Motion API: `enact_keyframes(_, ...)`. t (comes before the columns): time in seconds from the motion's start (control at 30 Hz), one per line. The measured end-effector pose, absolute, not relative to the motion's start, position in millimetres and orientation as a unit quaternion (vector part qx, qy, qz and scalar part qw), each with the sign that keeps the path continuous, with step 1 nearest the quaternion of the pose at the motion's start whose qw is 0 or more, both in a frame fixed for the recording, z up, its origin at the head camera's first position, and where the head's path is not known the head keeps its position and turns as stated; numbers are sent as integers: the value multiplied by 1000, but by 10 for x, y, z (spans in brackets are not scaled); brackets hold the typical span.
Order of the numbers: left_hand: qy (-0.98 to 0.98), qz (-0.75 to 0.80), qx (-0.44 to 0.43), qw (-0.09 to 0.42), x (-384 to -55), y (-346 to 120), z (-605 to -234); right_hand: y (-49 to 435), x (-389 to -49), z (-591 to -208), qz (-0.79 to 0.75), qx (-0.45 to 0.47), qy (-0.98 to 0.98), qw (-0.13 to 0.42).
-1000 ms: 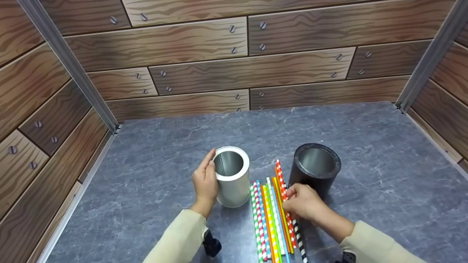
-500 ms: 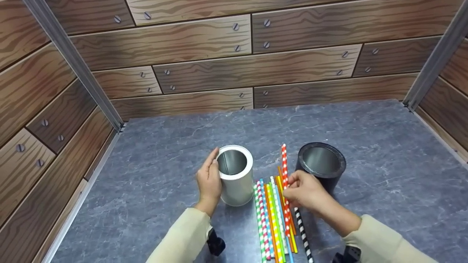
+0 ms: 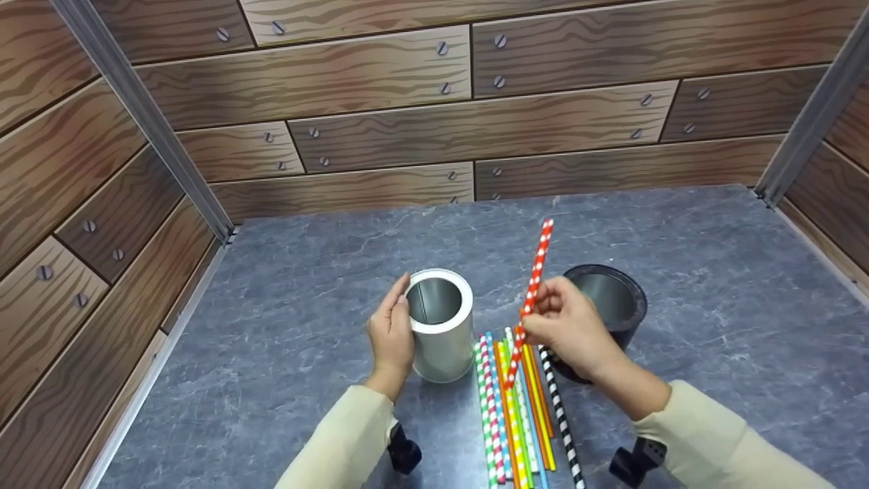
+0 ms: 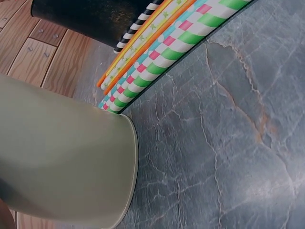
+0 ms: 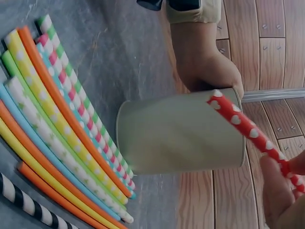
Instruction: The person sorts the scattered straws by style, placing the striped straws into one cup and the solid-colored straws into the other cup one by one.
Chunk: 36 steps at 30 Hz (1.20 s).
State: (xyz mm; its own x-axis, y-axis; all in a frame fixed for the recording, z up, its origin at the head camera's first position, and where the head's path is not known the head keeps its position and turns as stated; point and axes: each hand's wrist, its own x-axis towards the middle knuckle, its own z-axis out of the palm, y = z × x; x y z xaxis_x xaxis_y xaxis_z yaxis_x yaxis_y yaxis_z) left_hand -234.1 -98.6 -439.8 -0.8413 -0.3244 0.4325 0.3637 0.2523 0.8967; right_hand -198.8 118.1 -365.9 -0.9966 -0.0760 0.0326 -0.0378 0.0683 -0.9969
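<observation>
My right hand (image 3: pixel 574 333) pinches a red paper straw with white dots (image 3: pixel 538 268). The straw is tilted and raised above a row of colourful paper straws (image 3: pixel 548 448). In the right wrist view, one end of the red straw (image 5: pixel 248 128) passes in front of the white can (image 5: pixel 176 138). My left hand (image 3: pixel 390 339) rests along the left side of that white can (image 3: pixel 445 356), its visible fingers fairly straight. The can stands upright with its open top showing a bare interior. Right of the straws stands a black can (image 3: pixel 631 302), partly hidden behind my right hand.
A black-and-white striped straw (image 3: pixel 563 421) lies at the right edge of the row. The grey marbled tabletop (image 3: pixel 292 292) is bounded by wood-patterned walls (image 3: pixel 380 112) at the back and sides, with metal posts (image 3: pixel 146 112) in the corners.
My right hand has lifted the red dotted straw off the row, moved away from me and tilted it. The black-and-white straw has shifted slightly. My left hand has stayed against the white can.
</observation>
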Motion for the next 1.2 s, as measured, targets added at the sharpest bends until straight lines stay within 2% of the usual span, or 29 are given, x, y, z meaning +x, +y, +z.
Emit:
enact_keyframes(0.43,-736,-610,-23,292,-2345,-979,-4419,993,-2025,-3449,-719,-100,680,-103)
enact_keyframes(0.73,-743,-613,-15,268,-2338,-981,-4429,808,-2097,-3520,-709,-157,652,-220)
enact_keyframes(1.2,-731,-617,-25,292,-2360,-979,-4427,646,-2265,-3650,-701,-175,632,-280)
